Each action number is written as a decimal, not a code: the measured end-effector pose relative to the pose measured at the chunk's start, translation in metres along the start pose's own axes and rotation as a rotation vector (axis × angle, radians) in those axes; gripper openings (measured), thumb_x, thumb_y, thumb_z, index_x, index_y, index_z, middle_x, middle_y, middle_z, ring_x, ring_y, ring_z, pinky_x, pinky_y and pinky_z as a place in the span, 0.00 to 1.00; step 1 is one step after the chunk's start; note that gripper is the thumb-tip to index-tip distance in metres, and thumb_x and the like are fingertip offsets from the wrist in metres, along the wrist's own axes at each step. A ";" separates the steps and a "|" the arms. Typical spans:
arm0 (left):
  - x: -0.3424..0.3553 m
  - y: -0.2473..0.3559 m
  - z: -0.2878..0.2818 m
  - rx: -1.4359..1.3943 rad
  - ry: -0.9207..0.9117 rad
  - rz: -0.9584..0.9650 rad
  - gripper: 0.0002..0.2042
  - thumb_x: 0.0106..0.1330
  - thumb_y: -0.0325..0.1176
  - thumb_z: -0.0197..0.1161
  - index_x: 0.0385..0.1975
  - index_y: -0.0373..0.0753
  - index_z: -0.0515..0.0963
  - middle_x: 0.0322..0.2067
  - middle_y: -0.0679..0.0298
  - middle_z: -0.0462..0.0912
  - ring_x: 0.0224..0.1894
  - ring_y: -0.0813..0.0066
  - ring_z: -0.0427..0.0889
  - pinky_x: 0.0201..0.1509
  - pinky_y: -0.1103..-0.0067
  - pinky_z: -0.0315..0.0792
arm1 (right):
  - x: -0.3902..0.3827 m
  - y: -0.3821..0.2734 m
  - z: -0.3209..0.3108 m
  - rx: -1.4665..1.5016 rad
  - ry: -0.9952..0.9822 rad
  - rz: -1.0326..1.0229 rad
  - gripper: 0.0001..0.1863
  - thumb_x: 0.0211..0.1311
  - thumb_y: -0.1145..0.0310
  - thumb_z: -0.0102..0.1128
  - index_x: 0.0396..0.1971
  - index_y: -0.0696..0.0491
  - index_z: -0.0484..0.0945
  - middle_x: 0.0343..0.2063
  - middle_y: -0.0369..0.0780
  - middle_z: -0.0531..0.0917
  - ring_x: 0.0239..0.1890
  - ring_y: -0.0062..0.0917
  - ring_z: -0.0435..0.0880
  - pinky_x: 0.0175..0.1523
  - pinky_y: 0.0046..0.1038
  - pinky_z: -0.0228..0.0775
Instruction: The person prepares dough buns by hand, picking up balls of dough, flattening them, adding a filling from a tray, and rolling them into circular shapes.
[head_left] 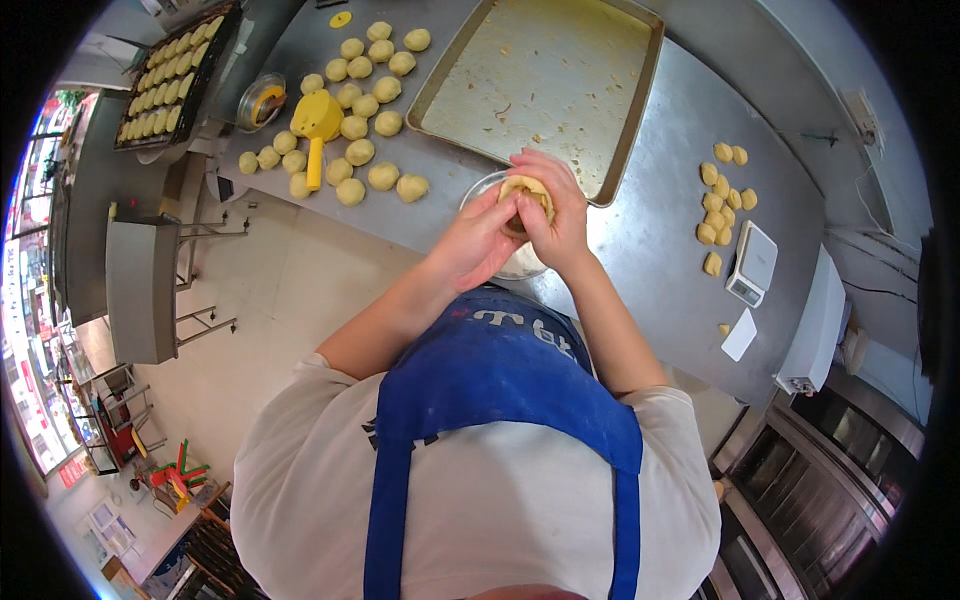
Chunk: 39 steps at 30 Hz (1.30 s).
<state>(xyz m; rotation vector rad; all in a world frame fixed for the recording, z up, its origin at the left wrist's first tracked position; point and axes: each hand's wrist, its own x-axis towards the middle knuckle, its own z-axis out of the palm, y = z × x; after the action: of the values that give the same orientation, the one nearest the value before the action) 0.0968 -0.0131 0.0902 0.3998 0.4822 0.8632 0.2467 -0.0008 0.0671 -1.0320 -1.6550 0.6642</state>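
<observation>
Both my hands cup one round piece of dough (pixel 541 188) with a darker filling showing in its open middle. My left hand (pixel 474 240) supports it from the left, with the thumb at its rim. Around the other side curls my right hand (pixel 560 222), its thumb pressed into the middle. Below the hands is a round bowl (pixel 524 266) with white powder in it, partly hidden by my fingers and apron. Just beyond lies a large metal baking tray (pixel 560 80) with crumbs on it.
Several dough balls (pixel 383 176) and a yellow scoop (pixel 316 118) lie on the metal table at left. A bowl with orange contents (pixel 262 103) and a filled black tray (pixel 175 85) stand farther left. Smaller dough pieces (pixel 713 202), a scale (pixel 752 263) and a white scraper (pixel 739 335) are at right.
</observation>
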 end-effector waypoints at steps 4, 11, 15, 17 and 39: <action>0.007 0.002 0.006 -0.143 -0.049 0.032 0.19 0.74 0.35 0.45 0.61 0.36 0.60 0.58 0.59 0.67 0.62 0.69 0.67 0.67 0.72 0.62 | 0.008 -0.011 0.026 0.013 0.352 -0.011 0.16 0.52 0.67 0.56 0.42 0.53 0.77 0.46 0.43 0.79 0.53 0.45 0.73 0.60 0.41 0.61; -0.005 0.006 0.000 0.051 -0.051 0.015 0.18 0.75 0.36 0.44 0.61 0.37 0.61 0.58 0.59 0.68 0.62 0.68 0.67 0.66 0.70 0.62 | 0.008 -0.011 0.016 0.018 0.105 -0.037 0.11 0.55 0.68 0.51 0.34 0.55 0.79 0.41 0.42 0.82 0.51 0.43 0.75 0.59 0.39 0.63; 0.000 0.009 0.003 -0.034 -0.025 0.100 0.19 0.76 0.36 0.42 0.62 0.36 0.60 0.59 0.59 0.67 0.62 0.68 0.67 0.67 0.68 0.61 | 0.018 -0.022 0.033 0.142 0.312 -0.006 0.12 0.55 0.68 0.50 0.34 0.56 0.80 0.39 0.43 0.83 0.51 0.41 0.75 0.59 0.39 0.63; -0.001 0.014 0.001 -0.049 -0.005 0.116 0.18 0.75 0.36 0.42 0.62 0.36 0.60 0.58 0.59 0.67 0.61 0.68 0.67 0.66 0.69 0.62 | 0.019 -0.040 0.039 0.181 0.335 0.055 0.12 0.56 0.68 0.49 0.34 0.56 0.80 0.38 0.43 0.83 0.53 0.41 0.74 0.61 0.40 0.61; 0.003 0.005 0.013 0.093 0.079 0.218 0.20 0.75 0.31 0.39 0.65 0.41 0.55 0.59 0.61 0.65 0.62 0.71 0.65 0.66 0.71 0.61 | 0.025 -0.017 0.047 0.409 0.380 0.210 0.13 0.60 0.70 0.44 0.36 0.56 0.79 0.45 0.43 0.82 0.56 0.38 0.75 0.64 0.38 0.59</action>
<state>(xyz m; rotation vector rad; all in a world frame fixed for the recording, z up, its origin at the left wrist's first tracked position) 0.1021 -0.0096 0.1027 0.5117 0.5598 1.0728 0.1943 0.0157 0.0780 -0.9650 -1.0370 0.8441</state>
